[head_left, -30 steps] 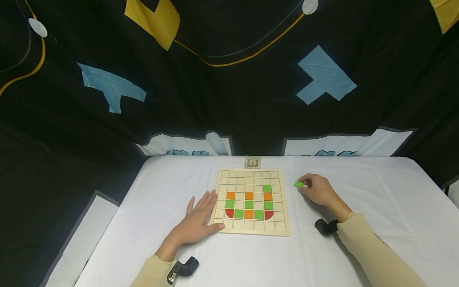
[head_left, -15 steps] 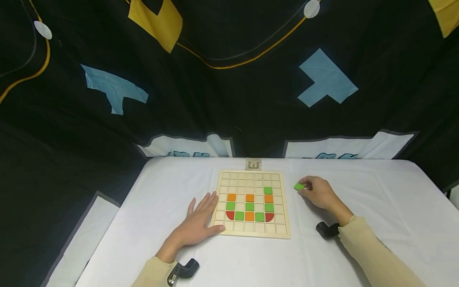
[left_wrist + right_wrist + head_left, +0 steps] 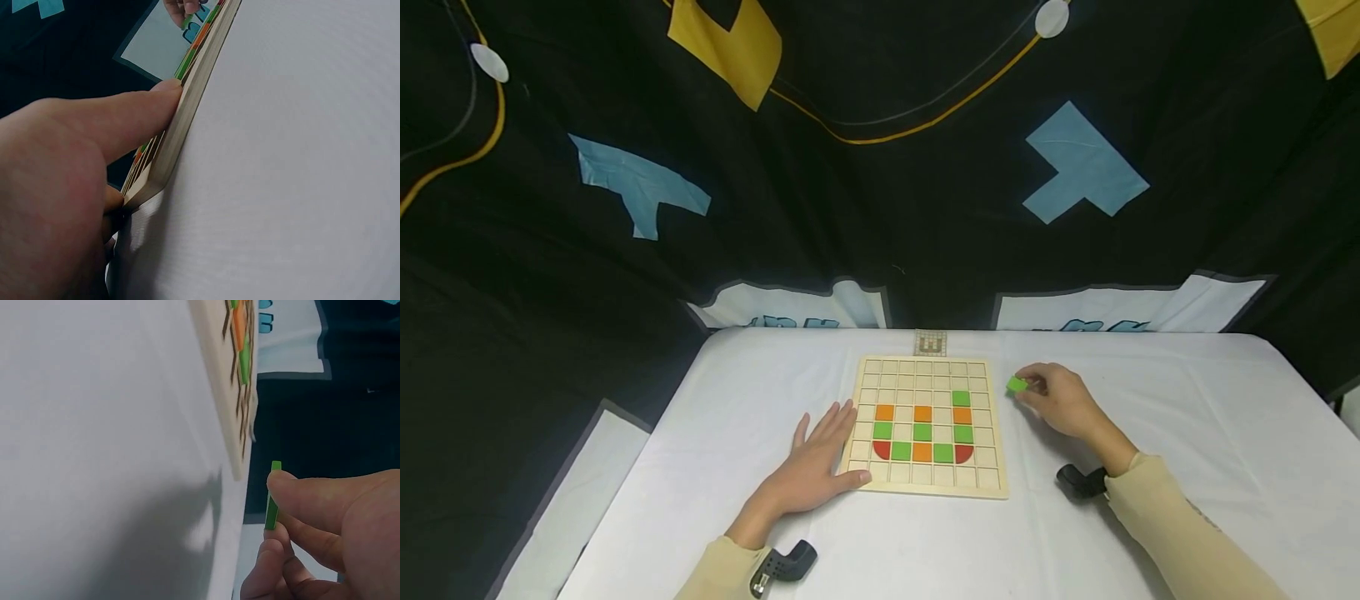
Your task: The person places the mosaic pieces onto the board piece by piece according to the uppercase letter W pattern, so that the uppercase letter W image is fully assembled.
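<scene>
A light wooden grid board (image 3: 922,482) lies on the white table, with green, orange and red tiles set in some of its squares. My left hand (image 3: 811,467) is spread along the board's left edge. Its thumb (image 3: 140,112) rests on the near edge, and its fingertips touch the left side. Right of the board, above the table, my right hand (image 3: 1062,402) pinches a green tile (image 3: 1017,384) between thumb and fingers. In the right wrist view that green tile (image 3: 272,497) is seen edge-on, apart from the board.
A small patterned card (image 3: 931,342) with a grid lies just beyond the board's far edge. White cloth (image 3: 1075,533) covers the table. A black curtain (image 3: 880,233) with blue and yellow patches hangs behind it.
My right hand has moved slightly left with the green tile, nearer the board. The left hand and the tiles on the board stay as they were. The head view has shifted a little.
</scene>
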A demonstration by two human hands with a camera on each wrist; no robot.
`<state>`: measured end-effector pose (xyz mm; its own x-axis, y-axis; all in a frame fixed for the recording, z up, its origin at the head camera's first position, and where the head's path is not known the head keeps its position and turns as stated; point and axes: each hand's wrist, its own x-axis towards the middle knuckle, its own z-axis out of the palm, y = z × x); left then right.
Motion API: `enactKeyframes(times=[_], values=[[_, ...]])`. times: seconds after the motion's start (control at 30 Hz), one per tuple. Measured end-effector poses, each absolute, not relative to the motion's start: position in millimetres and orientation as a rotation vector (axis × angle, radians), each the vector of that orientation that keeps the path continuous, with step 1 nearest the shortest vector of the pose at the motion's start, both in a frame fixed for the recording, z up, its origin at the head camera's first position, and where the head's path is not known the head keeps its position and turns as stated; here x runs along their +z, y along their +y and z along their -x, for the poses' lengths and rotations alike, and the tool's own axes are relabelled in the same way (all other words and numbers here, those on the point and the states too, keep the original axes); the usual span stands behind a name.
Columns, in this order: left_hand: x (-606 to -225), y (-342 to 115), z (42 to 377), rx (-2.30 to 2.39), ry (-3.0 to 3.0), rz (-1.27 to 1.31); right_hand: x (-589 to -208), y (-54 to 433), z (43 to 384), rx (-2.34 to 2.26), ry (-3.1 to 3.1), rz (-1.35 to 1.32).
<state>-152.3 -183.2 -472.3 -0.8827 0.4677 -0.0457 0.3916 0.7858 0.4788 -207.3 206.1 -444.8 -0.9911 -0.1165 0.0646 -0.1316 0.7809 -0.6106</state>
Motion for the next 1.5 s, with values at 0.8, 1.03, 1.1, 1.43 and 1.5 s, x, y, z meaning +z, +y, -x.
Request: enactKeyframes(times=[0.8, 1.03, 1.1, 1.43, 1.5], values=[[-473, -183, 154, 0.694, 2.813, -0.675, -432, 170, 207, 1.107, -2.886, -0.375], [-474, -182, 155, 0.701, 2.824, -0.676, -428, 154, 207, 1.142, -2.887, -0.428], [-473, -182, 155, 0.703, 2.824, -0.681, -428, 150, 207, 1.157, -2.893, -0.427], [-473, -183, 154, 0.706, 2.823, -0.691, -430, 128, 210, 1.193, -2.863, -0.484], [-473, -183, 153, 0.705, 2.822, -0.69, -431, 124, 211, 1.213, -2.858, -0.492]])
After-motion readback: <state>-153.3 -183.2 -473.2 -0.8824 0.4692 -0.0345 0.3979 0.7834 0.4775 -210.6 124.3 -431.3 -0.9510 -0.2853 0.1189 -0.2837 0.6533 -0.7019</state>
